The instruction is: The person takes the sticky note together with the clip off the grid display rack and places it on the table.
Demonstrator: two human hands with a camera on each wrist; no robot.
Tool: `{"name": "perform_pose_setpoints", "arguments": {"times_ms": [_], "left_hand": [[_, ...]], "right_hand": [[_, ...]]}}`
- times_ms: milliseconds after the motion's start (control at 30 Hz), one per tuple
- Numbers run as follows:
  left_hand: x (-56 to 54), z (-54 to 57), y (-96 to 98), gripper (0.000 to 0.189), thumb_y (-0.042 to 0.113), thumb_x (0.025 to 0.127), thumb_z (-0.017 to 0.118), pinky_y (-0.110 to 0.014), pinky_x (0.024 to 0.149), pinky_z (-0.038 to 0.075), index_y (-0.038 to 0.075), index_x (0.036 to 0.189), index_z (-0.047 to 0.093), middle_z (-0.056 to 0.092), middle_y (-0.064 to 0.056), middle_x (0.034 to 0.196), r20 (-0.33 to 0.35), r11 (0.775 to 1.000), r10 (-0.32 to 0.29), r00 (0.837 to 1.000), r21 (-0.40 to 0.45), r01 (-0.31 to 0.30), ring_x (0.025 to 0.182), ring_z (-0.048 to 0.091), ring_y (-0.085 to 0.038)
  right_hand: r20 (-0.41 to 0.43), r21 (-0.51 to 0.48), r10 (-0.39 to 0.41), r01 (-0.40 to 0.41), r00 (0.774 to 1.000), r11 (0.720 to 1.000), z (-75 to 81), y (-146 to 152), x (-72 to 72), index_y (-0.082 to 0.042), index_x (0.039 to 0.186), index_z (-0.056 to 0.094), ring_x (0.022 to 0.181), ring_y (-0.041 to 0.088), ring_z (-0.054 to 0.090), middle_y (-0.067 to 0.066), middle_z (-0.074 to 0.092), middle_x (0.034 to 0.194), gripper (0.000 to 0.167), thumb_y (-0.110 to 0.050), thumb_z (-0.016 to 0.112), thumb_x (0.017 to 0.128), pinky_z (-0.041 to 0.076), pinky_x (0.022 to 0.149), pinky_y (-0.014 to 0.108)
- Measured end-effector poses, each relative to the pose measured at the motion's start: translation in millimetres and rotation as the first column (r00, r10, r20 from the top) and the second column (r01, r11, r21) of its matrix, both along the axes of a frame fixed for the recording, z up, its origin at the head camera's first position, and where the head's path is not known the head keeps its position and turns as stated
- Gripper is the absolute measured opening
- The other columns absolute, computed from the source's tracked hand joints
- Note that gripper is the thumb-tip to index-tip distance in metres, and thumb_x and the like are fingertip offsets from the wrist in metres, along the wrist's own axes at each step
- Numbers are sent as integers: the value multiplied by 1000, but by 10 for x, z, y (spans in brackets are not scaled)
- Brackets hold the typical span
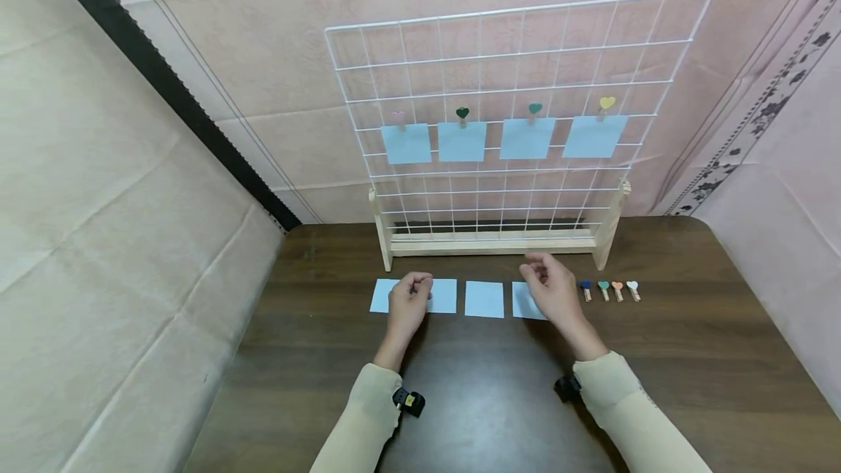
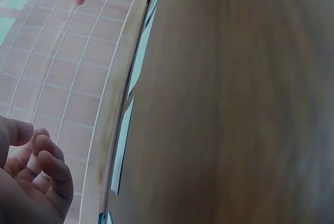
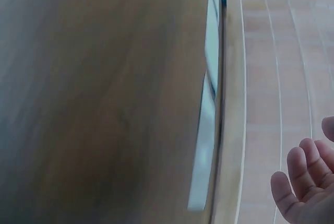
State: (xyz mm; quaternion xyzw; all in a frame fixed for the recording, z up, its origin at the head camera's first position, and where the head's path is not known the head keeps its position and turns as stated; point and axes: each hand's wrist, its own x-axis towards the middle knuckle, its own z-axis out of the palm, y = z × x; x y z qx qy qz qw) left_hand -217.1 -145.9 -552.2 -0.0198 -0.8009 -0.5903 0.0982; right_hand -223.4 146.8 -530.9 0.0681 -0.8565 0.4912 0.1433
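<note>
My left hand (image 1: 409, 301) hovers over the row of blue paper squares, in front of the leftmost two; its fingers curl loosely with nothing between them, as the left wrist view also shows. My right hand (image 1: 552, 287) hangs above the rightmost paper square (image 1: 525, 301) and partly covers it. Its fingers (image 3: 300, 172) are relaxed and slightly bent, holding nothing. Between the hands lies another blue square (image 1: 484, 299). Just right of the right hand, several small heart-topped clips (image 1: 617, 290) in blue, green, orange and white lie in a row.
Behind the papers a white wire grid (image 1: 502, 190) stands upright in a pale wooden base (image 1: 493, 245). Several blue squares (image 1: 463, 141) hang on it, each under a heart-topped clip (image 1: 463, 113). Pale cloth (image 1: 230, 79) surrounds the brown table (image 1: 473, 400).
</note>
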Motion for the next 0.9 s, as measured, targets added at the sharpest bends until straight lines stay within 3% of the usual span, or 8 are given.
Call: {"name": "perform_pose_setpoints", "arguments": {"times_ms": [133, 367, 500, 600, 733, 900], "left_hand": [[-30, 32, -97, 25, 17, 105, 65, -24, 54, 49, -5, 113, 74, 70, -18, 83, -6, 998, 47, 999, 39, -46, 54, 59, -19], [-63, 142, -221, 19, 15, 105, 65, -24, 46, 48, 0, 113, 73, 70, -23, 94, -22, 989, 108, 994, 104, -105, 63, 65, -49], [-115, 197, -254, 18, 17, 105, 65, -33, 45, 54, 3, 114, 73, 69, -22, 99, -43, 986, 119, 992, 121, -113, 70, 67, -55], [-167, 239, -268, 18, 16, 105, 65, -34, 48, 56, 3, 115, 72, 69, -19, 100, -68, 986, 123, 990, 122, -114, 72, 69, -52], [-232, 303, -292, 22, 13, 105, 65, -25, 46, 52, -4, 118, 69, 68, -23, 103, -73, 983, 119, 990, 149, -107, 66, 71, -40], [-307, 446, -338, 26, 11, 105, 63, -22, 47, 50, -8, 123, 65, 67, -34, 115, -1, 954, 111, 994, 281, -107, 62, 68, -17]], "right_hand": [[-32, -25, 66, -67, 997, 997, 105, -253, -20, 3, 128, 67, 92, 24, 63, 14, 70, 105, 27, -14, 64, 107, 51, 78, 26], [-72, -31, 135, -137, 988, 990, 282, -585, -73, 1, 123, 70, 97, 26, 66, 11, 70, 108, 23, -13, 65, 106, 56, 82, 35], [-117, -23, 158, -161, 980, 987, 369, -707, -122, -2, 122, 72, 100, 26, 68, 10, 71, 111, 21, -15, 66, 106, 57, 81, 39], [-126, -19, 176, -180, 976, 984, 442, -777, -158, -3, 124, 72, 103, 27, 68, 11, 70, 114, 23, -16, 65, 107, 59, 82, 43], [-119, -24, 194, -198, 974, 980, 549, -861, -209, -3, 126, 71, 105, 27, 67, 11, 69, 117, 25, -18, 64, 107, 59, 84, 44], [-159, -31, 203, -211, 966, 977, 733, -1005, -297, -3, 124, 72, 105, 25, 65, 10, 70, 115, 24, -18, 64, 107, 57, 80, 40]]}}
